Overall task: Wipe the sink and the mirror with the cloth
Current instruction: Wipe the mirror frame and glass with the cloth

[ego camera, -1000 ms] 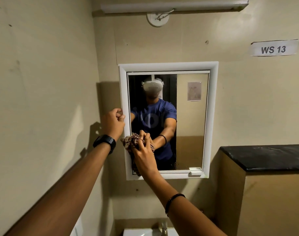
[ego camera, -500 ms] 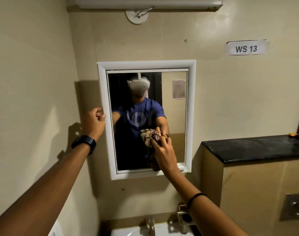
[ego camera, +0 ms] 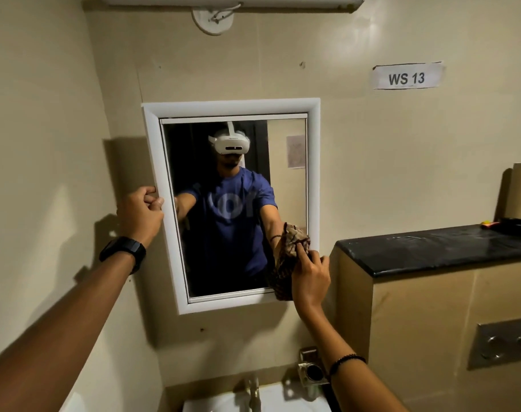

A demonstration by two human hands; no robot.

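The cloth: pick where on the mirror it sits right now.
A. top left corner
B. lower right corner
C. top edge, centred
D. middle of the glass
B: the right hand presses the bunched cloth against the lower right corner of the mirror, overlapping the white frame there, while the left hand steadies the frame's left edge.

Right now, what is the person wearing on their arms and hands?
The left hand and right hand are bare, no gloves; both forearms are uncovered. A black watch circles the left wrist; a thin black beaded bracelet circles the right.
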